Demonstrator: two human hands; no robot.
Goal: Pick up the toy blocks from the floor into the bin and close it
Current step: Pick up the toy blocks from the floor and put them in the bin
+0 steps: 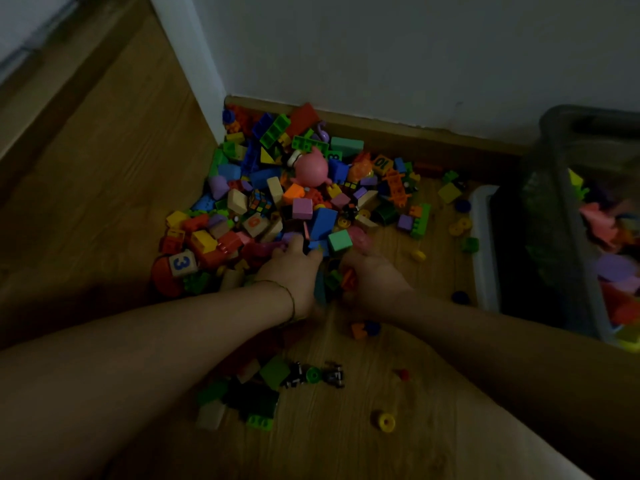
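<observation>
A big heap of coloured toy blocks (287,195) lies on the wooden floor in the wall corner. My left hand (294,268) and my right hand (372,277) are side by side at the near edge of the heap, fingers curled into the blocks and scooping a bunch between them. A green cube (339,240) and blue blocks (322,221) sit just beyond my fingertips. The bin (568,209), dark and see-through, stands at the right with blocks inside. Its white lid (485,244) lies on the floor beside it.
Loose pieces are scattered on the floor near me: a yellow ring (386,421), a green block (274,372), small toy cars (334,375). A grey wall and wooden skirting run behind the heap. A pink round toy (311,169) sits on top of the pile.
</observation>
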